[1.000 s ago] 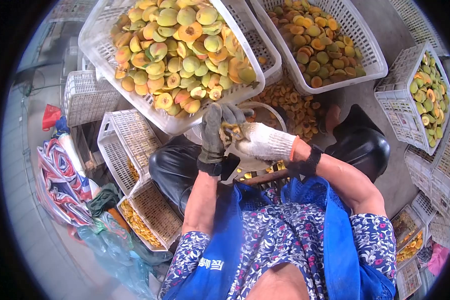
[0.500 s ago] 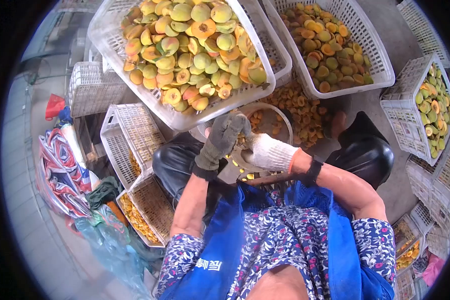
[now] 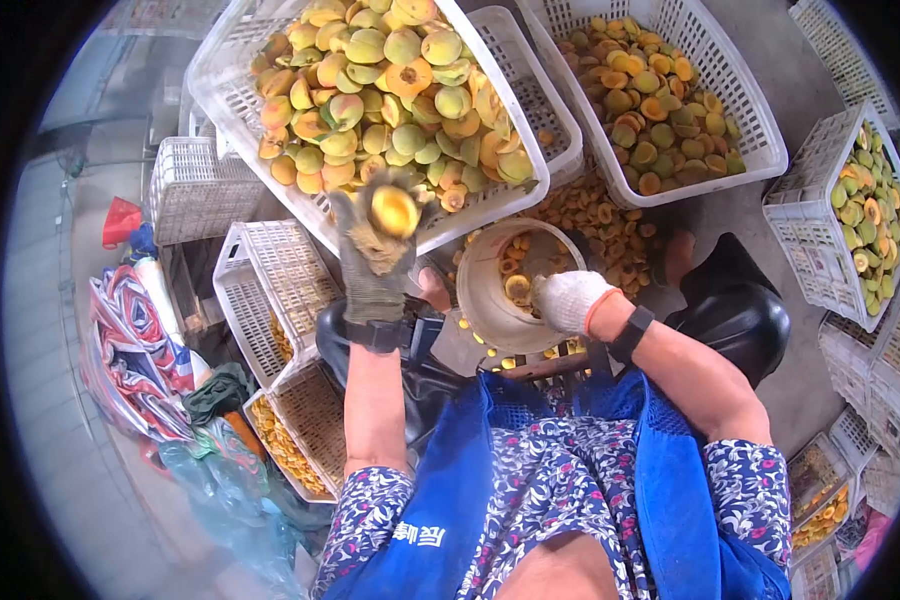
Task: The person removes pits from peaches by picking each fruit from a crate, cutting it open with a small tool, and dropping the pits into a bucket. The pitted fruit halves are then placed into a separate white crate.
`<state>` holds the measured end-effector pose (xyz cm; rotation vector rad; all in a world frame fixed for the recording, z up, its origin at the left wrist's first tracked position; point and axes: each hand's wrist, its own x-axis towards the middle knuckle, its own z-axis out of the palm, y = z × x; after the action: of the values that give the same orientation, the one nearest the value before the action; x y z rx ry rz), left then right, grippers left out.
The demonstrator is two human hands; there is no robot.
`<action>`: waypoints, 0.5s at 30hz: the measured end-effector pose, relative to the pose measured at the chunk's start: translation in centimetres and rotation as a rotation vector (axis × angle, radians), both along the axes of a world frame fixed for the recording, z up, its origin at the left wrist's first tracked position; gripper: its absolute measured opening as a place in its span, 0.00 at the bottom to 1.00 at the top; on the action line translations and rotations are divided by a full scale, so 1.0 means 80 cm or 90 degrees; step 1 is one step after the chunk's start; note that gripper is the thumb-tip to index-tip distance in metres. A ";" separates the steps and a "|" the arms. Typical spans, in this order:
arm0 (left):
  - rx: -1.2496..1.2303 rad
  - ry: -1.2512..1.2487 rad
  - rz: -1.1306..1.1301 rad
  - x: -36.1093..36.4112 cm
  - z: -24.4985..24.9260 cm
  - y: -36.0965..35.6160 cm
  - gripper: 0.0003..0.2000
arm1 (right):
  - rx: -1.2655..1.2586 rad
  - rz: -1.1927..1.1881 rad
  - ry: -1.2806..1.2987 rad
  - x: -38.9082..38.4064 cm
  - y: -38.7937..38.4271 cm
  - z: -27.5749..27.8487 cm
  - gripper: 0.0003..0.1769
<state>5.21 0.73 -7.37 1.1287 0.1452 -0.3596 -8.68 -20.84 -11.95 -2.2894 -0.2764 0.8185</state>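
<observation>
My left hand, in a dark grey glove, is raised and holds a pitted peach half cut side up, at the near edge of a white crate full of peach halves. My right hand, in a white glove, is closed over the rim of a white bucket that holds peach pits. What the right hand grips is hidden inside the fist. Both forearms are bare, above a blue apron and flowered sleeves.
A second white crate of peach halves stands at the back right, a third at the far right. Loose pits lie on the floor behind the bucket. Empty crates and bundled cloth sit at the left. Black boots flank the bucket.
My hands were together over the bucket working on a peach. They have parted: the left rose toward the crate with a peach half, the right dropped to the bucket rim.
</observation>
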 end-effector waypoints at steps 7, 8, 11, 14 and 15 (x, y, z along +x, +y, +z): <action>1.052 -0.635 -0.098 0.106 -0.058 -0.035 0.24 | 0.299 -0.045 0.170 0.026 -0.002 0.007 0.16; 1.050 -0.636 -0.101 0.108 -0.058 -0.042 0.24 | 0.298 -0.048 0.171 0.023 0.002 -0.027 0.16; 1.290 -0.617 -0.132 0.098 -0.052 -0.055 0.23 | 0.009 -0.028 -0.092 -0.009 0.007 -0.078 0.14; 1.149 -0.539 -0.113 0.117 -0.059 -0.033 0.24 | -0.013 0.042 -0.045 0.007 -0.002 -0.047 0.12; 1.151 -0.536 -0.103 0.119 -0.060 -0.024 0.24 | 0.049 0.041 -0.142 0.016 -0.005 -0.051 0.13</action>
<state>14.72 -1.16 -12.14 2.9772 -0.4960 0.2796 -7.36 -21.27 -16.07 -2.3096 -0.4769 0.5727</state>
